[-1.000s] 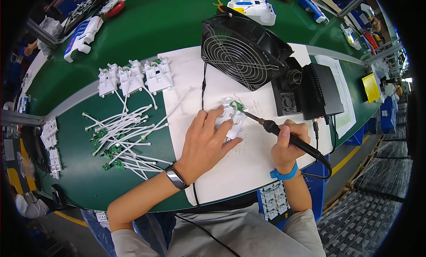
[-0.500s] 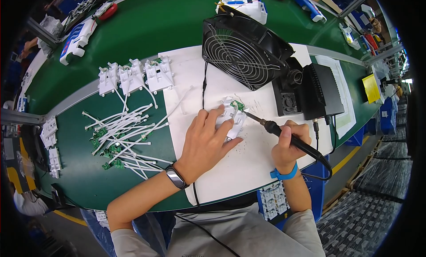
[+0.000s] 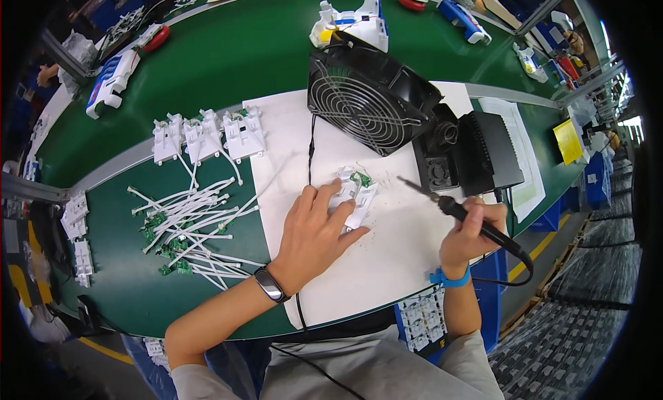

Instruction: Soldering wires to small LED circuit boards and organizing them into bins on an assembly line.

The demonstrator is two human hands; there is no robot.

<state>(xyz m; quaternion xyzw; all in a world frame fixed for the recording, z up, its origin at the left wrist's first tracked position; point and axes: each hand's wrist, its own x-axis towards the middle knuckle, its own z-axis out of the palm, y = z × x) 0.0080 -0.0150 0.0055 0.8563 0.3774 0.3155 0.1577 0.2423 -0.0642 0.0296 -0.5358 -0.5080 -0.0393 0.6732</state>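
A white plastic housing (image 3: 357, 208) lies on a white sheet (image 3: 387, 262), with a small green circuit board (image 3: 362, 180) at its far end. My left hand (image 3: 311, 227) rests over the housing's left side, its fingers and thumb gripping it against the sheet. In my right hand (image 3: 469, 240) is a soldering iron (image 3: 454, 208), held by its black handle. The iron's tip points up and left and is apart from the board, to its right. Small dark specks lie scattered on the sheet around the housing.
A black fan (image 3: 366, 103) stands beyond the housing. To its right are an iron holder (image 3: 438, 169) and a black power unit (image 3: 492, 151). White cables with green boards (image 3: 197, 227) lie heaped at left, below three white housings (image 3: 243, 136). A black cord (image 3: 311, 151) crosses the sheet.
My right hand has drawn the soldering iron back to the right, so its tip has left the circuit board. My left hand stays on the housing. The whole view has shifted slightly.
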